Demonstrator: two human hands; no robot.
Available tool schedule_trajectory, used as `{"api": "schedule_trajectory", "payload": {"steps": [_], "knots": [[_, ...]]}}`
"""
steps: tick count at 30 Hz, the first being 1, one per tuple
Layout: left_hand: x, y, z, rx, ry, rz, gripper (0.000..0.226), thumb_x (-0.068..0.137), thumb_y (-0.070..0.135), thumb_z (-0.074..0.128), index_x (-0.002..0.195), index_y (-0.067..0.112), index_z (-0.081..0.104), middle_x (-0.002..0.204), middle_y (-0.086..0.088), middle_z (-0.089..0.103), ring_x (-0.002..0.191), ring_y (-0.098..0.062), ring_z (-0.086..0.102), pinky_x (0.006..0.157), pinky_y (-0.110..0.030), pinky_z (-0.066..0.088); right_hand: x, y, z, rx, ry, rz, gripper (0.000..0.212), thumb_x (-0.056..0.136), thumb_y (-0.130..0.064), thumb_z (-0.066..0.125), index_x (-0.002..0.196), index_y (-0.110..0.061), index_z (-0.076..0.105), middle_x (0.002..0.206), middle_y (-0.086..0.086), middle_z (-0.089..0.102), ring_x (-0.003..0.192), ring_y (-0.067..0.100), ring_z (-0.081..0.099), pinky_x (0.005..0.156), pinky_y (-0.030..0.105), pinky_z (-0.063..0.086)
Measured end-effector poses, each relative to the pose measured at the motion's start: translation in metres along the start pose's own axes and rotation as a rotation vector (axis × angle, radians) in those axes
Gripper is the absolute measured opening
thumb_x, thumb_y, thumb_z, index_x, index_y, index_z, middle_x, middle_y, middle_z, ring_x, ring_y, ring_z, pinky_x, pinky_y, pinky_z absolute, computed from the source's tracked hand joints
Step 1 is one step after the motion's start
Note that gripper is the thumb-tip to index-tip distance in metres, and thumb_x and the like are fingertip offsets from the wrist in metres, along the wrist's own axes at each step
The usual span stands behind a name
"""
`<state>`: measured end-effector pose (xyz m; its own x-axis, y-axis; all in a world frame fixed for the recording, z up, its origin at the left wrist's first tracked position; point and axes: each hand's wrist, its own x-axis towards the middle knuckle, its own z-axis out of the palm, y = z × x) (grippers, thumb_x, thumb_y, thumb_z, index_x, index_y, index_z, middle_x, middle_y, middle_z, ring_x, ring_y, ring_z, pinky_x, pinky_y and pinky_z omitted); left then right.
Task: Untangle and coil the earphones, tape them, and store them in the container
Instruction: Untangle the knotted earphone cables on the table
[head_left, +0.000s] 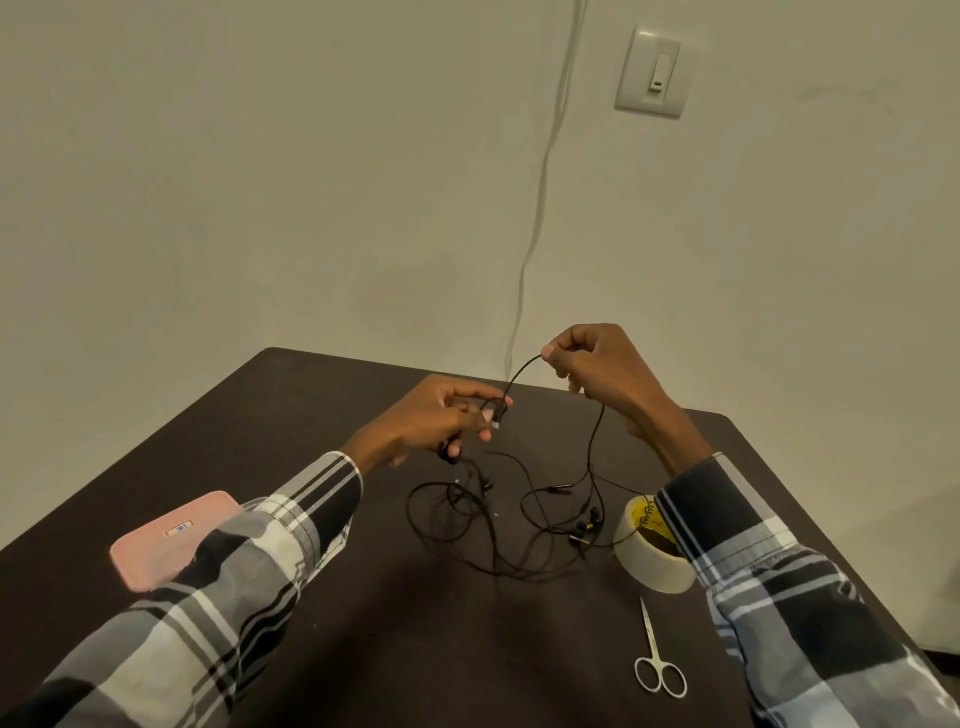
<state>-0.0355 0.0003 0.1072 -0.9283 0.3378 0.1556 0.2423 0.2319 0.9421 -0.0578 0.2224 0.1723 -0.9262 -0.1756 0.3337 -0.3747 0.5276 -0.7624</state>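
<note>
Matt dark table (363, 623), shiny metal scissors (658, 665), smooth pink plastic container (171, 540), papery tape roll (649, 561), checked cloth sleeves (234, 587)

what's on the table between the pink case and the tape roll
In the head view, the tangled black earphones lie on the dark table between the pink case and the tape roll, with one cable strand touching the roll.
</note>
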Motion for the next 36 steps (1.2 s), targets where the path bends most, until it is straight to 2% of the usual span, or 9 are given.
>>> {"api": "schedule_trajectory", "payload": {"steps": [8, 12, 14, 17, 20, 25, 30, 32, 36], "knots": [[-0.001, 0.003, 0.003, -0.032, 0.009, 0.061, 0.020, 0.079, 0.024, 0.082, 0.097, 0.021, 0.075, 0.071, 0.012, 0.064, 0.053, 0.000, 0.049, 0.048, -0.014, 0.040, -0.003, -0.001, 0.003, 0.193, -0.015, 0.129, 0.011, 0.094, -0.017, 0.064, 0.095, -0.007, 0.070, 0.071, -0.001, 0.075, 0.047, 0.004, 0.053, 0.044, 0.016, 0.041], [0.001, 0.001, 0.006, -0.012, 0.084, 0.070, 0.011, 0.091, 0.024, 0.069, 0.097, 0.016, 0.075, 0.056, 0.013, 0.054, 0.048, -0.003, 0.039, 0.047, -0.015, 0.036, -0.005, -0.002, 0.003, 0.213, -0.021, 0.132, 0.015, 0.096, -0.022, 0.064, 0.095, -0.008, 0.071, 0.069, 0.001, 0.074, 0.046, 0.007, 0.044, 0.044, 0.017, 0.037], [0.002, 0.000, 0.007, 0.004, 0.122, 0.030, 0.018, 0.097, 0.026, 0.060, 0.097, 0.017, 0.076, 0.053, 0.010, 0.046, 0.047, -0.007, 0.035, 0.047, -0.017, 0.034, -0.005, -0.002, 0.003, 0.205, 0.024, 0.109, 0.016, 0.095, -0.022, 0.065, 0.090, -0.009, 0.072, 0.065, -0.001, 0.072, 0.044, 0.004, 0.043, 0.046, 0.018, 0.036], [0.000, 0.000, 0.006, -0.009, 0.102, 0.015, 0.025, 0.100, 0.032, 0.055, 0.104, 0.017, 0.075, 0.057, 0.005, 0.048, 0.046, -0.008, 0.041, 0.047, -0.017, 0.038, -0.004, 0.000, 0.005, 0.143, 0.174, 0.070, 0.021, 0.095, -0.026, 0.065, 0.083, -0.011, 0.072, 0.061, -0.003, 0.069, 0.048, -0.005, 0.053, 0.057, 0.020, 0.038], [-0.003, 0.002, 0.009, -0.017, 0.088, 0.083, 0.022, 0.092, 0.038, 0.065, 0.103, 0.021, 0.075, 0.054, 0.006, 0.048, 0.047, -0.008, 0.042, 0.046, -0.017, 0.039, -0.002, 0.001, 0.008, 0.095, 0.283, 0.048, 0.027, 0.094, -0.030, 0.066, 0.075, -0.013, 0.069, 0.059, -0.003, 0.067, 0.070, 0.003, 0.067, 0.063, 0.020, 0.045], [0.004, -0.002, 0.011, 0.003, 0.278, 0.074, 0.023, 0.096, 0.036, 0.059, 0.099, 0.019, 0.075, 0.046, 0.007, 0.048, 0.040, -0.009, 0.041, 0.044, -0.020, 0.039, -0.003, 0.002, 0.013, 0.085, 0.297, 0.032, 0.031, 0.092, -0.031, 0.067, 0.071, -0.009, 0.067, 0.056, -0.002, 0.066, 0.074, 0.007, 0.071, 0.065, 0.021, 0.048], [0.006, -0.004, 0.011, -0.053, 0.264, 0.031, 0.024, 0.092, 0.028, 0.068, 0.115, 0.021, 0.069, 0.068, -0.006, 0.073, 0.046, -0.014, 0.062, 0.040, -0.017, 0.040, -0.008, 0.000, 0.017, 0.041, 0.216, -0.029, 0.022, 0.091, -0.031, 0.069, 0.076, -0.015, 0.070, 0.057, -0.001, 0.069, 0.064, 0.013, 0.069, 0.069, 0.028, 0.055], [0.004, -0.006, 0.009, -0.110, 0.223, 0.040, 0.029, 0.087, 0.033, 0.073, 0.114, 0.022, 0.070, 0.076, -0.009, 0.075, 0.050, -0.015, 0.064, 0.040, -0.016, 0.040, -0.009, 0.001, 0.015, 0.029, 0.170, -0.024, 0.017, 0.090, -0.030, 0.070, 0.079, -0.017, 0.071, 0.060, -0.001, 0.071, 0.066, 0.016, 0.069, 0.072, 0.032, 0.056], [0.000, -0.010, 0.008, -0.132, 0.133, 0.064, 0.033, 0.081, 0.043, 0.076, 0.107, 0.023, 0.073, 0.083, -0.010, 0.075, 0.052, -0.014, 0.064, 0.042, -0.016, 0.042, -0.007, 0.008, 0.011, 0.045, 0.220, 0.016, 0.015, 0.089, -0.028, 0.070, 0.078, -0.018, 0.071, 0.060, -0.001, 0.070, 0.060, 0.005, 0.065, 0.069, 0.029, 0.054]]}}
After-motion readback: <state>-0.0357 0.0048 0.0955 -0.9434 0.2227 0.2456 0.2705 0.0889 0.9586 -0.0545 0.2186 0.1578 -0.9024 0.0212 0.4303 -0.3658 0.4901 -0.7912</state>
